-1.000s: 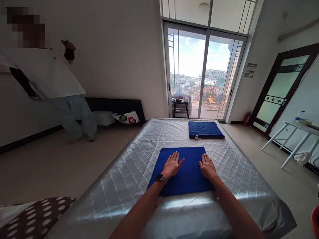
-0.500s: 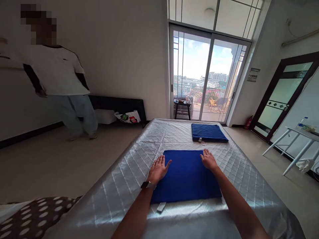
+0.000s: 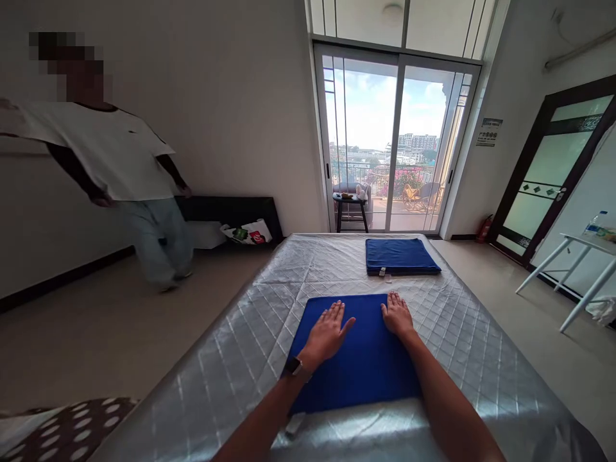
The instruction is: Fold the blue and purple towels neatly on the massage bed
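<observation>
A blue folded cloth (image 3: 366, 359) lies flat in front of me on a silver quilted cover (image 3: 231, 359). My left hand (image 3: 328, 333) rests open on the left part of the cloth, palm down, thumb spread toward the middle; a watch is on that wrist. Over the right far corner lies my right hand (image 3: 398, 314), flat and open, fingers pointing away. A white tag (image 3: 295, 423) sticks out at the cloth's near left corner. Beyond it, a stack of blue folded cloth (image 3: 402, 255) sits near the far edge, with a small tag on its near side.
A person (image 3: 120, 154) in a white shirt stands at the left. Brown polka-dot fabric (image 3: 81, 430) lies at the lower left. A white table (image 3: 591, 242) with a bottle stands at the right. Sliding glass doors (image 3: 394, 141) are at the back, with a dark stool (image 3: 350, 204) by them.
My left hand went to the cloth's left edge, then back inward onto its surface. My right hand stays along the right edge. The person at the left has turned and shifted their arms.
</observation>
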The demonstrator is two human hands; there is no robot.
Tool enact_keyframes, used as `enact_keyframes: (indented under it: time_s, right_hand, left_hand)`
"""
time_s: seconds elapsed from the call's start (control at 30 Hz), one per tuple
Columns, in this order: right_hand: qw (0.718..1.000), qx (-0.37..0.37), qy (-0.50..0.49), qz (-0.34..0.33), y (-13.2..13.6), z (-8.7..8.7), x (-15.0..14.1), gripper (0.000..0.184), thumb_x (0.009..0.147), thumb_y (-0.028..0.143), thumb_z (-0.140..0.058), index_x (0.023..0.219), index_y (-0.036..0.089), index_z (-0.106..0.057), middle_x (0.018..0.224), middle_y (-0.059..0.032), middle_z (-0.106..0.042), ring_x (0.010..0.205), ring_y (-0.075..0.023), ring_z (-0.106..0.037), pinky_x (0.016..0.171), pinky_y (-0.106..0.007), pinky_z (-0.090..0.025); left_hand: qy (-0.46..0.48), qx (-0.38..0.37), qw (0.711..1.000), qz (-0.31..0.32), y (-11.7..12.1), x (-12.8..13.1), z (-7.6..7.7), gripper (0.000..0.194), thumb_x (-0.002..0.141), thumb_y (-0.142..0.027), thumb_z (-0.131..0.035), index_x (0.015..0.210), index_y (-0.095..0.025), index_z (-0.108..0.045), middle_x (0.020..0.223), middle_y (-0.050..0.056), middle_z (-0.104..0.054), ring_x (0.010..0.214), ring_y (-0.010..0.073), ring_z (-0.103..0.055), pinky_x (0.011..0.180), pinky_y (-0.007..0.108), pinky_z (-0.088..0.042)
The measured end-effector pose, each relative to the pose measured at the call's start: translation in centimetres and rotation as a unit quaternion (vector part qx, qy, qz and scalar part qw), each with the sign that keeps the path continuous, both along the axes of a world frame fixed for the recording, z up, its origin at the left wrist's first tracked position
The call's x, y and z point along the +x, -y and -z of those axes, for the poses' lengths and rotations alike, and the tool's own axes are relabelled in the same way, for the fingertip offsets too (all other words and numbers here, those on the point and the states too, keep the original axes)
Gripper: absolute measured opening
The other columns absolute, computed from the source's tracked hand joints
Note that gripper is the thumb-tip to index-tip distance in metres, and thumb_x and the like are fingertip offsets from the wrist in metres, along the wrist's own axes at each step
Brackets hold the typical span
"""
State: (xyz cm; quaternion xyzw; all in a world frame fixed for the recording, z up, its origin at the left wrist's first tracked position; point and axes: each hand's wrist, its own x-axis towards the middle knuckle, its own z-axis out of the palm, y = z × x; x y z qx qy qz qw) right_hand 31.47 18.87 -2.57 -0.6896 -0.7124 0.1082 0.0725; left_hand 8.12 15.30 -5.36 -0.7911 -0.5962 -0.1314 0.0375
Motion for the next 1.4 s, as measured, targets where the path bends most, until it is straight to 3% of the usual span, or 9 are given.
enact_keyframes:
  time_s: [0.1, 0.17, 0.27, 0.37, 0.6, 0.7, 1.07, 1.4]
  right_hand:
    - [1.000, 0.005, 0.001, -0.003, 0.0, 0.1, 0.1, 0.065, 0.102, 0.040, -0.022, 0.157, 0.006, -0.023, 0.164, -0.0112, -0.020, 0.153, -0.0191, -0.013, 0.122, -0.037, -0.011]
    - [1.000, 0.007, 0.004, -0.011, 0.0, 0.3, 0.2, 0.064, 0.102, 0.038, -0.022, 0.157, 0.006, -0.023, 0.164, -0.0119, -0.020, 0.153, -0.0192, -0.013, 0.122, -0.038, -0.013]
    - [1.000, 0.011, 0.011, -0.017, 0.0, 0.4, 0.2, 0.062, 0.101, 0.035, -0.022, 0.157, 0.007, -0.024, 0.163, -0.0121, -0.021, 0.153, -0.0192, -0.014, 0.122, -0.038, -0.014]
    - [1.000, 0.015, 0.009, -0.006, -0.1, 0.5, 0.1, 0.063, 0.101, 0.037, -0.022, 0.157, 0.008, -0.025, 0.163, -0.0119, -0.021, 0.153, -0.0199, -0.016, 0.122, -0.038, -0.012]
    - [1.000, -0.001, -0.006, -0.002, -0.2, 0.5, 0.0, 0.065, 0.101, 0.039, -0.021, 0.157, 0.006, -0.022, 0.164, -0.0114, -0.018, 0.153, -0.0198, -0.011, 0.122, -0.037, -0.008]
    - [1.000, 0.002, 0.002, 0.002, -0.3, 0.7, 0.1, 0.065, 0.101, 0.039, -0.021, 0.157, 0.007, -0.022, 0.164, -0.0102, -0.019, 0.153, -0.0190, -0.011, 0.122, -0.037, -0.009]
    - [0.999, -0.011, 0.031, 0.011, 1.0, -1.0, 0.2, 0.064, 0.102, 0.038, -0.020, 0.157, 0.006, -0.021, 0.164, -0.0114, -0.020, 0.153, -0.0177, -0.012, 0.123, -0.036, -0.010]
    - [1.000, -0.009, 0.028, -0.004, 4.4, -0.5, 0.5, 0.065, 0.102, 0.041, -0.020, 0.158, 0.007, -0.021, 0.164, -0.0105, -0.019, 0.153, -0.0172, -0.011, 0.123, -0.036, -0.011]
  left_hand:
    - [-0.011, 0.006, 0.996, 0.084, -1.2, 5.9, -0.4, 0.065, 0.101, -0.055, -0.021, 0.149, -0.016, -0.042, 0.157, 0.012, -0.041, 0.147, 0.0245, -0.034, 0.120, 0.045, -0.031]
    - [-0.014, 0.003, 0.995, 0.099, -2.4, 8.8, -0.4, 0.060, 0.102, -0.050, -0.024, 0.150, -0.018, -0.041, 0.157, 0.012, -0.041, 0.148, 0.0243, -0.033, 0.120, 0.046, -0.030]
    - [-0.017, -0.019, 0.996, 0.087, -4.0, 10.4, 0.2, 0.055, 0.103, -0.043, -0.025, 0.152, -0.021, -0.039, 0.156, 0.011, -0.043, 0.147, 0.0235, -0.033, 0.120, 0.046, -0.029]
    - [-0.015, -0.031, 0.997, 0.074, -4.6, 8.4, 1.0, 0.054, 0.103, -0.043, -0.024, 0.152, -0.023, -0.039, 0.156, 0.009, -0.043, 0.148, 0.0234, -0.032, 0.120, 0.047, -0.028]
    - [-0.006, -0.062, 0.994, -0.087, -4.5, -3.9, 1.2, 0.072, 0.101, -0.056, -0.014, 0.152, -0.011, -0.037, 0.159, 0.016, -0.036, 0.149, 0.0288, -0.030, 0.121, 0.050, -0.024]
    - [0.009, -0.056, 0.990, -0.131, -4.6, -6.7, 1.4, 0.076, 0.100, -0.057, -0.010, 0.152, -0.008, -0.036, 0.159, 0.018, -0.034, 0.149, 0.0287, -0.029, 0.121, 0.049, -0.024]
    - [0.026, -0.064, 0.988, -0.136, -4.2, -5.6, 0.9, 0.088, 0.096, -0.064, -0.004, 0.152, -0.002, -0.033, 0.160, 0.020, -0.031, 0.150, 0.0282, -0.026, 0.123, 0.044, -0.022]
    - [0.015, -0.046, 0.990, -0.130, -5.0, -5.7, 1.8, 0.084, 0.097, -0.061, -0.006, 0.151, -0.004, -0.036, 0.157, 0.021, -0.035, 0.149, 0.0300, -0.029, 0.120, 0.049, -0.025]
